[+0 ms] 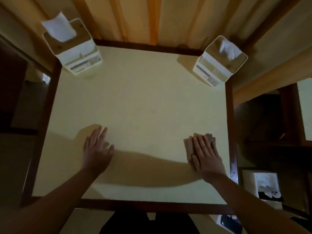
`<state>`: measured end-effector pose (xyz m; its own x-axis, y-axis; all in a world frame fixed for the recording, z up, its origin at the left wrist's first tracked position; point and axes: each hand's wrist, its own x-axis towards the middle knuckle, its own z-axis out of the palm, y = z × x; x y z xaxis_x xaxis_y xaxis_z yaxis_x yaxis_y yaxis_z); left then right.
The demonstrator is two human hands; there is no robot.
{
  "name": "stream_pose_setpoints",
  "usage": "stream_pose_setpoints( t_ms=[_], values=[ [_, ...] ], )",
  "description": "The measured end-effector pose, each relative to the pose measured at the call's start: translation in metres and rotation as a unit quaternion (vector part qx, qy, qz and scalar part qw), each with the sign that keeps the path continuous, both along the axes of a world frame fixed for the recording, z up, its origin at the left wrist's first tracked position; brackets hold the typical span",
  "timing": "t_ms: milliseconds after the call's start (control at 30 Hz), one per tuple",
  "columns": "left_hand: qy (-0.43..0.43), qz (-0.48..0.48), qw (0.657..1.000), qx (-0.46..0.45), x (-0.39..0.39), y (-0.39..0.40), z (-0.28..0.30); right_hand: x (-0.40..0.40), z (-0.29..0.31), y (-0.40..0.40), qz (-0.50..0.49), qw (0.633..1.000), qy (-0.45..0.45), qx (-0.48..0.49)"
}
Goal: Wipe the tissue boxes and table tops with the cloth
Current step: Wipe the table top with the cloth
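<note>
— What do we see from the head camera?

— We look down on a pale table top [140, 98] framed in dark wood. Our right hand [206, 153] lies flat on a folded brownish cloth [190, 146], fingers straight and together, pressing it onto the table near the right edge. The cloth shows to the left of the hand and past the fingertips.

— And the other hand?

— Our left hand [97, 149] rests on the table on the near left side, fingers straight and slightly spread, thumb out to the side. It holds nothing.

— Where are the tissue boxes?

— Both stand at the far corners, well apart from our hands. The left tissue box [74, 49] is white with a tan top, and a white tissue stands up out of its slot. The right tissue box [219, 62] sits at the far right corner, tilted in our view, with a crumpled tissue poking out.

— Anything else?

— A third box [263, 186] sits lower down, off the table to our right, in dim light. Wooden slats [152, 19] run beyond the far edge.
</note>
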<state>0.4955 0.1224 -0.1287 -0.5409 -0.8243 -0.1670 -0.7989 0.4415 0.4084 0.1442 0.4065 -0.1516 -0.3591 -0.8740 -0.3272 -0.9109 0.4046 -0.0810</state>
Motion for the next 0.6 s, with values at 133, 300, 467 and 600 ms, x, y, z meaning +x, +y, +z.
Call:
stream_pose_setpoints(
  t_ms=[133, 300, 467, 600],
  values=[
    [-0.039, 0.037, 0.998, -0.014, 0.017, -0.023, -0.018, 0.022, -0.005, -0.023, -0.053, 0.999, 0.006, -0.008],
    [-0.052, 0.021, 0.998, -0.022, 0.029, -0.029, -0.037, 0.062, -0.017, -0.069, -0.181, 0.983, 0.014, -0.031],
    [-0.058, 0.022, 0.998, -0.031, 0.031, -0.030, -0.043, 0.128, -0.021, -0.127, -0.147, 0.988, 0.000, -0.036],
    [-0.042, 0.021, 0.998, -0.039, 0.036, -0.030, -0.047, 0.198, -0.017, -0.163, -0.056, 0.997, -0.042, -0.028]
  ],
)
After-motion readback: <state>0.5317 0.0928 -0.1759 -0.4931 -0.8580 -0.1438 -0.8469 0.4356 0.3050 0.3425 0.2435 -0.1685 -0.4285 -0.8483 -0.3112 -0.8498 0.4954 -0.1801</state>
